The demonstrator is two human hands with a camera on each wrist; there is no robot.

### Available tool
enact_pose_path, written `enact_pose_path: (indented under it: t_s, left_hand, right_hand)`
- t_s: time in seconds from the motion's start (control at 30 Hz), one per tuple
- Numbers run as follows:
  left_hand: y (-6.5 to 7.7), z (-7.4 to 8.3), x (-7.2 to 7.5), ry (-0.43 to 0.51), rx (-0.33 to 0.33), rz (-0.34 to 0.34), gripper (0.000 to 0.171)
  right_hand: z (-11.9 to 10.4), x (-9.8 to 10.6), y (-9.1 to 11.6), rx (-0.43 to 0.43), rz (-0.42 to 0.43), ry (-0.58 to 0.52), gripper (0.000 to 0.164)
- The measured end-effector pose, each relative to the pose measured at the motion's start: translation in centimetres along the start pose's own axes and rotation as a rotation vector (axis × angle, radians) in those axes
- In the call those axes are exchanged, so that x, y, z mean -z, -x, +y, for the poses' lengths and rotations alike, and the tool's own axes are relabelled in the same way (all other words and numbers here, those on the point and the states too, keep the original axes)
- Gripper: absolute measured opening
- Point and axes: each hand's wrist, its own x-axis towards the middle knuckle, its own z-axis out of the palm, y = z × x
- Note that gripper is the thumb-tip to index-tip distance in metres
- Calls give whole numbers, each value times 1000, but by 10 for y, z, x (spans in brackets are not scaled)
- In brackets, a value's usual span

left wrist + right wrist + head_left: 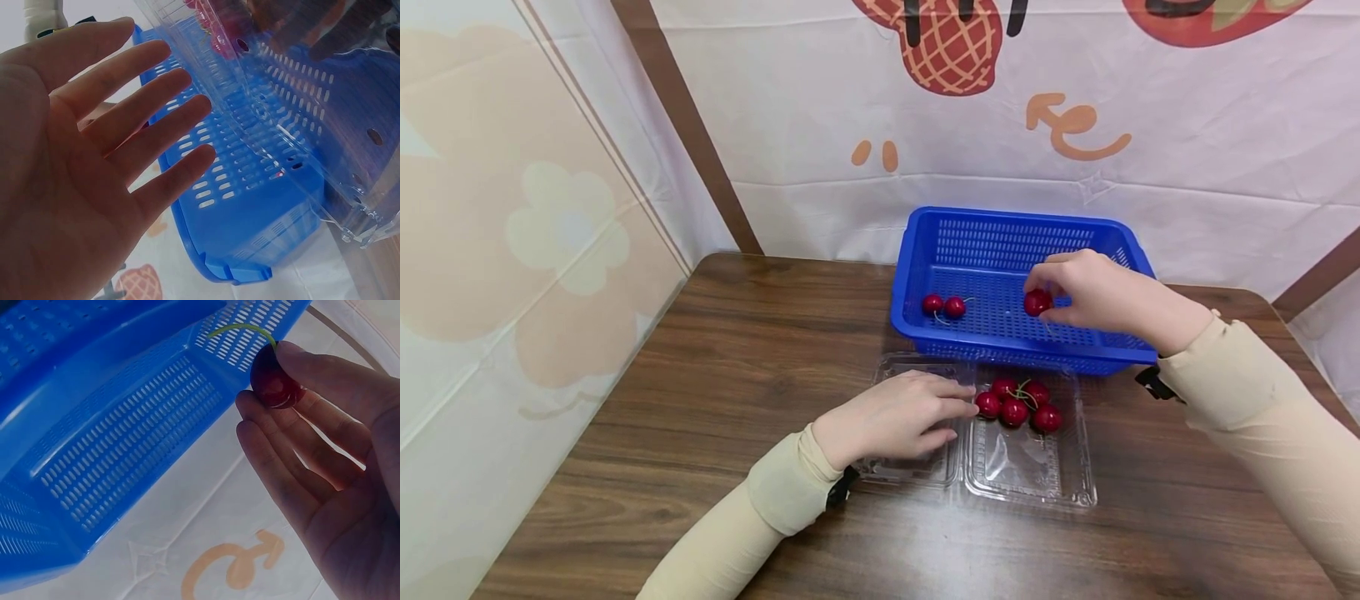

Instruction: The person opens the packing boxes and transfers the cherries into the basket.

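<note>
red cherries (1014, 412): five in the clear box (1018, 473), two in the basket (992, 237); the work looks over half done. the right hand (1086, 287) pinches another cherry (1037, 302) over the basket: round, no clear long axis, stem (240, 326) arching away from the hand. the left hand (898, 417) has its fingers (150, 97) spread over the box.

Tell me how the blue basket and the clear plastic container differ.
The blue basket has slotted, colored walls; the clear plastic container is see-through. The basket is one deep tub; the container lies open in two shallow halves. Two cherries lie in the basket, five cherries in the container. Both are rectangular and rest on the table.
</note>
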Motion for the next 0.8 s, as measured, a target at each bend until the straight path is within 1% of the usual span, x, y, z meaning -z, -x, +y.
enact_pose_path:
  t_s: [0.27,0.5,0.8]
  left_hand:
    - [1,0,1,5,14,-10,40]
    - [0,0,0,-1,1,1,39]
    - [0,0,0,2,2,1,39]
  right_hand:
    - [4,2,-6,-43,-42,-8,30]
    - [8,1,-13,-25,-50,0,28]
    - [12,-2,-24,-19,-70,8,29]
